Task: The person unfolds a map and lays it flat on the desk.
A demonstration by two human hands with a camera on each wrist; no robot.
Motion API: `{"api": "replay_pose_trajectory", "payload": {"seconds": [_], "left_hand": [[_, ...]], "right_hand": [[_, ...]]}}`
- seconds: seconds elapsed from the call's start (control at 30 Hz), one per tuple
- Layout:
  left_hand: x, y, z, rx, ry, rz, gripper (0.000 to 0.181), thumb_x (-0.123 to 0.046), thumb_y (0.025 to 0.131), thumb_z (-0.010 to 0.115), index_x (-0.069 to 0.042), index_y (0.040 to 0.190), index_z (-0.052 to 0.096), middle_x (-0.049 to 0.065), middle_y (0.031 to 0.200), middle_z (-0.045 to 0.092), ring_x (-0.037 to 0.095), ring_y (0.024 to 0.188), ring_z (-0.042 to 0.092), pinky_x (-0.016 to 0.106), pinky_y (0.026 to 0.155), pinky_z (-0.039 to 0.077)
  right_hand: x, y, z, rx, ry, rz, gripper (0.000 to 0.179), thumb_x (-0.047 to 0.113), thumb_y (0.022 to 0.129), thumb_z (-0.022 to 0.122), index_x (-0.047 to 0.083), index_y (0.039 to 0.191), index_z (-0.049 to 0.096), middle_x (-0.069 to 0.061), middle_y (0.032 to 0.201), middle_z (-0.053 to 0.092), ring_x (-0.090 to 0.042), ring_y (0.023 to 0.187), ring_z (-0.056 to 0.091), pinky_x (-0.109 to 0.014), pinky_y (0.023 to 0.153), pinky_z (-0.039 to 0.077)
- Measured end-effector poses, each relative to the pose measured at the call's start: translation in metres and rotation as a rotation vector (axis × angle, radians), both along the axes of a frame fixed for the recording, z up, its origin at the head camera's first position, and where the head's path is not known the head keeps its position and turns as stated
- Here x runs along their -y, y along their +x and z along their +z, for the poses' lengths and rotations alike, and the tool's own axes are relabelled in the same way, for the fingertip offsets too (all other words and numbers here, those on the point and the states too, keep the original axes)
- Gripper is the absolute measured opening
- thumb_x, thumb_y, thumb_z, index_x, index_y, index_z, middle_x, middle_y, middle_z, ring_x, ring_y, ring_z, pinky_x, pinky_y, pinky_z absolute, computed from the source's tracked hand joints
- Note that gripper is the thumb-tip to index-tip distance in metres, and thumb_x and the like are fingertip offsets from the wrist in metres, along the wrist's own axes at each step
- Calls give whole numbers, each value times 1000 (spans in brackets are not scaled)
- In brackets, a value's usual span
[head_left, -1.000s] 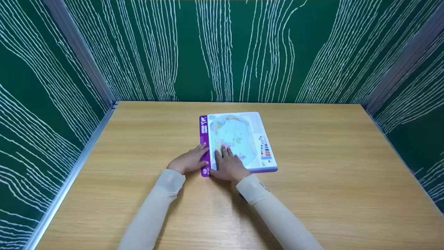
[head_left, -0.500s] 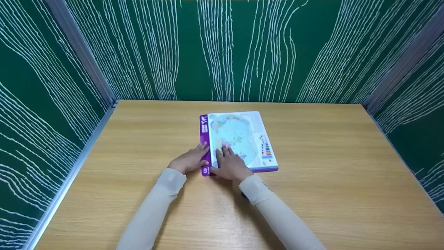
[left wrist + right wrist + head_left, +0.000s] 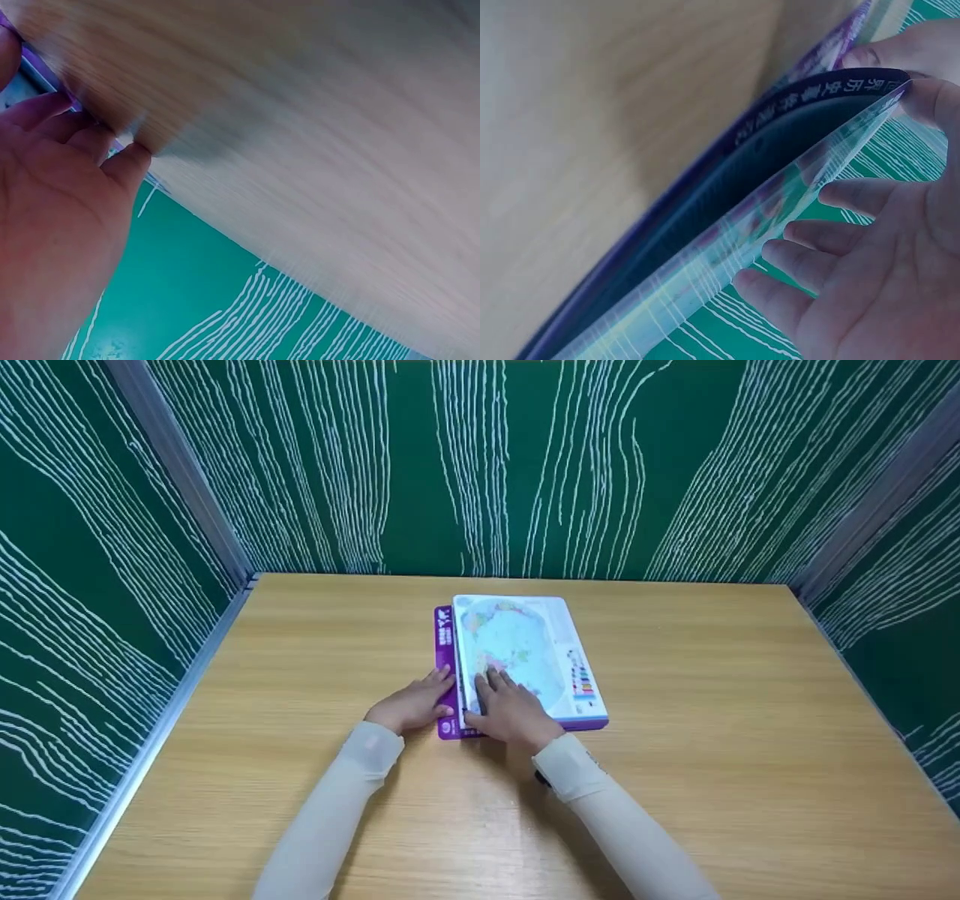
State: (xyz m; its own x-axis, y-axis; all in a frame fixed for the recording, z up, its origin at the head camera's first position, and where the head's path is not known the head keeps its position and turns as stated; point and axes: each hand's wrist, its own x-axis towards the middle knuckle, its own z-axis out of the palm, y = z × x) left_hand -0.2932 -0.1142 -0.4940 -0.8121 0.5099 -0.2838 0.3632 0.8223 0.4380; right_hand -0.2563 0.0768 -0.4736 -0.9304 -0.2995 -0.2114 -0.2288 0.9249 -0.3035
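A white-bordered map sheet with a pale blue oval map lies at the table's middle. From under its left side shows a purple strip with white print. My left hand rests fingers and thumb on this strip. Across the map's lower left lies my right hand, fingers extended, its thumb at the sheet's left edge. In the right wrist view, a dark gap parts the glossy map sheet from a purple-edged layer bearing white characters; the right thumb is right at their shared corner.
The wooden table spreads around the map. Green walls with white wavy lines enclose it at the back and sides, with grey metal posts at the back corners.
My right hand has shifted slightly right, and the map sheet with it. More of the purple layer shows along the sheet's left and lower left edges. The left hand has stayed put.
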Motion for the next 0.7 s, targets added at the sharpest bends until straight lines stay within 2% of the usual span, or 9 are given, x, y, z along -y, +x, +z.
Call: {"api": "replay_pose_trajectory", "payload": {"seconds": [0.1,0.4,0.7], "left_hand": [[0,0,0,-12,-8,-14,62,-30,101,45,-9,154,18,7,163,5,23,150,6,44,122,12],[0,1,0,1,-2,6,62,-31,101,45,-13,154,18,4,163,4,22,150,6,45,122,12],[0,1,0,11,-4,16,62,-33,102,44,-16,154,16,1,163,2,19,150,3,42,123,10]], "right_hand": [[-4,1,3,-18,-16,15,75,55,94,48,12,152,27,-14,160,19,-34,147,21,-52,118,24],[-21,2,10,69,-109,-10,73,58,94,44,24,154,20,-3,162,14,-29,148,18,-52,118,23],[-50,-2,17,95,-172,-3,78,72,89,33,32,153,15,4,163,11,-28,148,18,-52,117,26]]}}
